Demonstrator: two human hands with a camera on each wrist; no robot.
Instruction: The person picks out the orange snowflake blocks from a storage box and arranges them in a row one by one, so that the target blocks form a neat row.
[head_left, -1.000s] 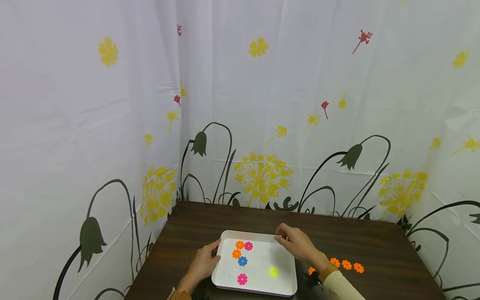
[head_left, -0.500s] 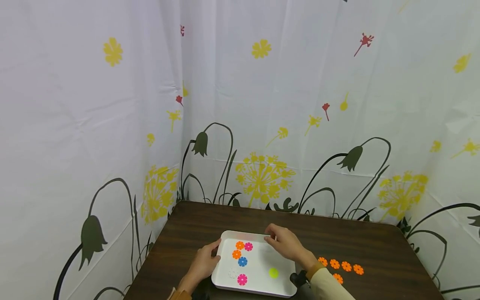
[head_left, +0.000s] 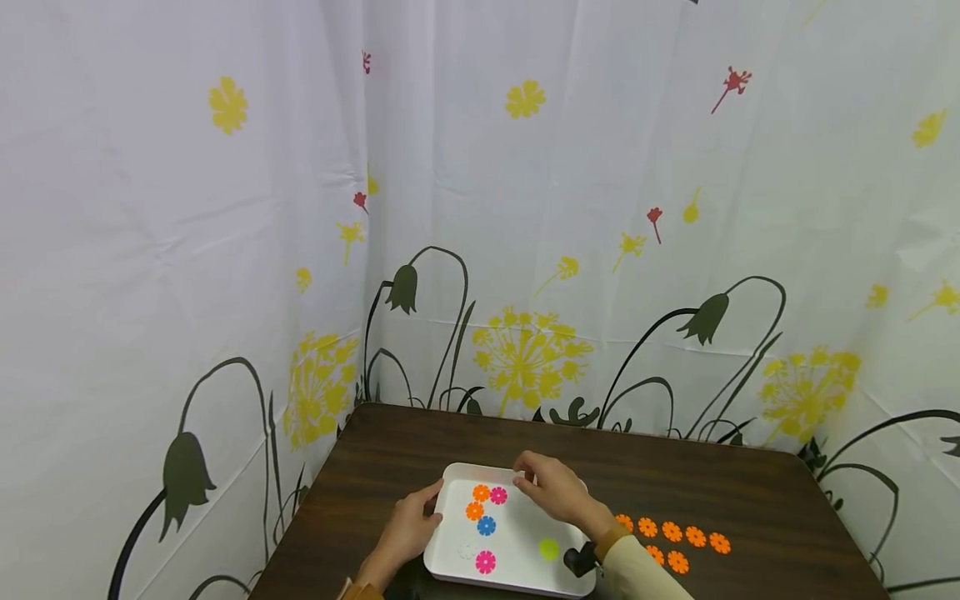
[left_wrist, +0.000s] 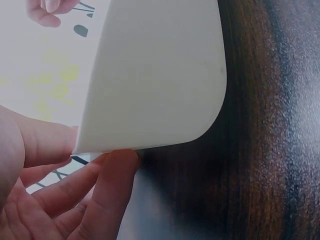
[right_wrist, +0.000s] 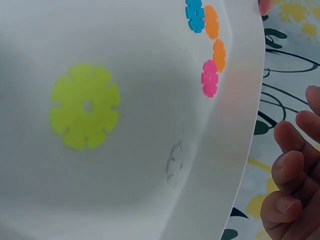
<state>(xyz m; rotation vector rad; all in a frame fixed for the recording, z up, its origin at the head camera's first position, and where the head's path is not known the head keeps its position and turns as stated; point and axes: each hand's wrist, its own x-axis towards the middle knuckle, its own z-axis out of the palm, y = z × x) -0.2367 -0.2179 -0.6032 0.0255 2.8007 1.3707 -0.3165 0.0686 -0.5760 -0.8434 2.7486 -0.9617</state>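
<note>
My left hand grips the left side of a white tray; in the left wrist view its thumb lies against the rim, with fingers at the underside. In the tray lie small flower-shaped plastic discs: two orange ones, a blue one, two pink ones and a yellow-green one. A clear disc shows faintly near the tray wall in the right wrist view. Over the far side of the tray hovers my right hand, fingers loosely bent and holding nothing visible.
Several orange flower discs lie in rows on the dark wooden table, right of the tray. A white curtain with printed flowers hangs behind the table. A black wrist camera sits at my right wrist.
My right hand has moved left along the tray's far side, and its arm now uncovers more of the orange discs on the table. The left hand and tray stay almost in place.
</note>
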